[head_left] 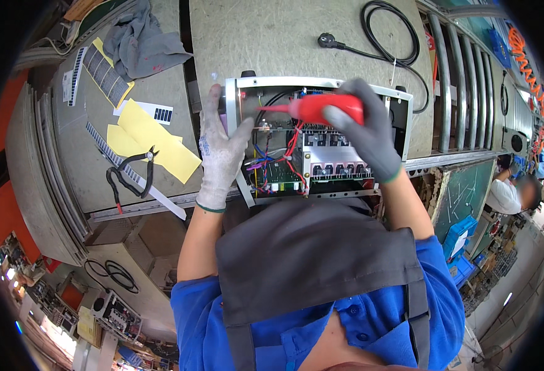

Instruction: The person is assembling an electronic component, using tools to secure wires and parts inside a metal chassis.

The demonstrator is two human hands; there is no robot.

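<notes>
An open metal chassis [403,99] lies in front of me, showing circuit boards, heat sinks and red, black and purple wires inside. My right hand [371,127], in a dark grey glove, is closed round a red squeeze bottle [324,109] held nearly level above the chassis. The bottle's thin red nozzle points left, over the chassis's left part; motion blurs it slightly. At the left side wall rests my left hand [221,148], in a whitish glove. Its fingers are stretched out along the outside and the thumb is apart, over the inner edge.
A black power cord [402,59] with a plug lies coiled at the far right. On the left are yellow paper sheets [154,139], black-handled cutters [137,173], label strips and a grey cloth [142,43]. Metal rails [463,86] stand right. Another person [510,193] is farther right.
</notes>
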